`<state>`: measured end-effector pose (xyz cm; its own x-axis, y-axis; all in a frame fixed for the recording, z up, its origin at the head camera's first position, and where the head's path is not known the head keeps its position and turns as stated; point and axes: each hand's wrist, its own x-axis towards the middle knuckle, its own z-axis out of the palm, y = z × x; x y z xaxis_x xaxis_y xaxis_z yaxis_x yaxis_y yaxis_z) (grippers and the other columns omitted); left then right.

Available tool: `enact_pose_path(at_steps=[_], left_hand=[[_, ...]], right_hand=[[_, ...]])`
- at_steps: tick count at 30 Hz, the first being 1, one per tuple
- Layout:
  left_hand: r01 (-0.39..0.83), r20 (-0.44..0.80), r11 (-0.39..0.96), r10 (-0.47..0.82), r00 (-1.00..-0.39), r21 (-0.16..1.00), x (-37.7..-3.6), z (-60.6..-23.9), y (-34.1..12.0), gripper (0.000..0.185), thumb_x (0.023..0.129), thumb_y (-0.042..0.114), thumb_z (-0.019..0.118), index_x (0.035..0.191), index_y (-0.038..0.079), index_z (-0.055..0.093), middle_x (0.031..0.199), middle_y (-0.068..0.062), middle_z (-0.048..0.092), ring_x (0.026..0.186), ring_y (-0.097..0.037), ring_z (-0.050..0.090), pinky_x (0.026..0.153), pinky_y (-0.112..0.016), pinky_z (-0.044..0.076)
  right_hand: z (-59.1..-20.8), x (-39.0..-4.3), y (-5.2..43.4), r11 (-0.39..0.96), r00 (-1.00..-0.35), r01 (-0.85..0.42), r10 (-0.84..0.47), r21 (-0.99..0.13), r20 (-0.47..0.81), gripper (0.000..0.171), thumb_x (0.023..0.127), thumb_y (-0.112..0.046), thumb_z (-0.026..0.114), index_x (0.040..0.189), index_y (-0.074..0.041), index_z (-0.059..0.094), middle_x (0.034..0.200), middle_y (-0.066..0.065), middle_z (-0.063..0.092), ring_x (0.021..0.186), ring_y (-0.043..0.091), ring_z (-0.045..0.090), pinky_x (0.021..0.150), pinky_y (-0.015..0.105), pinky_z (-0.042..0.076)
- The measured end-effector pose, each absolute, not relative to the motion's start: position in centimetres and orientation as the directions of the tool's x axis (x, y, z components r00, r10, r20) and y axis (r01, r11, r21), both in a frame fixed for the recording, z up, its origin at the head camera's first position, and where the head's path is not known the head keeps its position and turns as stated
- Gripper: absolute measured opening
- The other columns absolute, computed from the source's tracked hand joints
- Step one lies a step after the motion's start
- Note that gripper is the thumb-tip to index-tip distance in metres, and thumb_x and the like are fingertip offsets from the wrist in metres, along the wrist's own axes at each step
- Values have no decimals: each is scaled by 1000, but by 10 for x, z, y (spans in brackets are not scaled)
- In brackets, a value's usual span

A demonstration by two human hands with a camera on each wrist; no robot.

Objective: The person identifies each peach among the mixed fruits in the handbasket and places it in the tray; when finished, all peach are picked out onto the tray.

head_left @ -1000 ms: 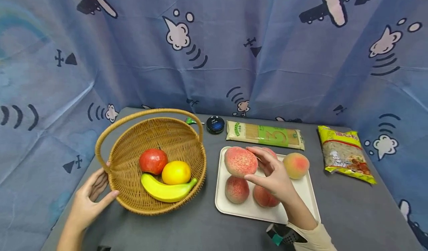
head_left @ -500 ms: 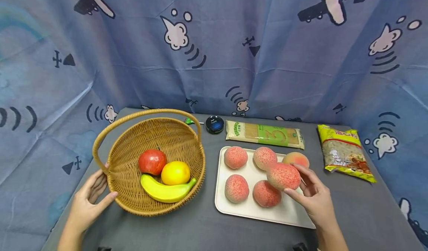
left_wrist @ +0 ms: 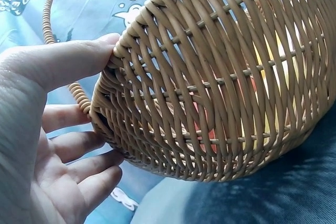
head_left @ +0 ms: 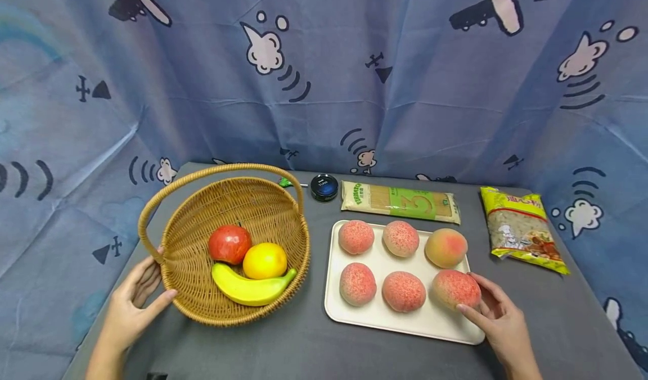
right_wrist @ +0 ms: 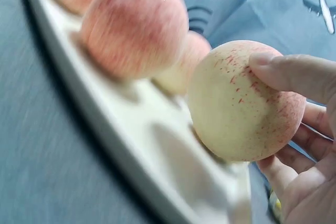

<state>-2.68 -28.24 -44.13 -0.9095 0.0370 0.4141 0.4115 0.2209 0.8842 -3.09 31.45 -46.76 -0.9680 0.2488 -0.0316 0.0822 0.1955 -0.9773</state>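
A peach is pinched between thumb and fingers of my right hand, at the near right corner of the white tray. The right wrist view shows this peach close to the tray surface; contact with it cannot be told. Several other peaches lie on the tray in two rows. At the left, my left hand holds the side of a wicker basket, its thumb at the rim. Inside the basket are a red fruit, an orange and a banana.
Behind the tray lies a pack of noodles, with a dark blue tuna tin to its left. A small green-headed item is partly hidden by the basket. A yellow food bag lies at the right.
My right hand has carried the peach from the tray's far left, rightward and toward me, and lowered it to the near right corner. The left hand stays on the basket.
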Motion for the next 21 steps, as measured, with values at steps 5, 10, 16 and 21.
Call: enact_pose_path(at_steps=[5, 10, 16, 21], left_hand=[[411, 412, 224, 42, -910, 884, -27, -440, -282, 72, 76, -28, 57, 140, -18, 27, 148, 2, 41, 130, 1, 42, 102, -9, 38], [406, 411, 245, 32, -911, 880, -26, -439, -282, 72, 75, -28, 58, 140, -18, 27, 145, 7, 43, 129, 2, 43, 101, -9, 39], [411, 417, 248, 27, -908, 877, -26, -438, -281, 72, 75, -28, 58, 140, -18, 27, 144, 8, 43, 129, 3, 43, 101, -8, 39], [390, 400, 289, 25, -916, 874, -26, -439, -281, 72, 76, -26, 59, 140, -18, 27, 144, 10, 42, 128, 4, 43, 101, -7, 39]], right_hand=[[-478, -29, 324, 140, -973, 133, 207, -981, -103, 72, 76, 7, 74, 139, 2, 39, 120, -17, 50, 107, -13, 51, 85, 2, 47], [-483, -30, 330, 144, -984, 130, 144, -981, -109, 71, 79, 6, 72, 140, 1, 37, 120, -19, 49, 108, -15, 50, 85, 2, 47], [-476, -30, 334, 392, -999, 39, 20, -919, -34, 67, 82, 1, 71, 138, 5, 35, 122, -22, 45, 109, -18, 46, 85, -1, 44], [-464, -33, 336, 596, -988, 123, -2, -793, -155, 70, 84, -25, 73, 139, -2, 37, 126, -19, 41, 106, -24, 34, 82, -4, 38]])
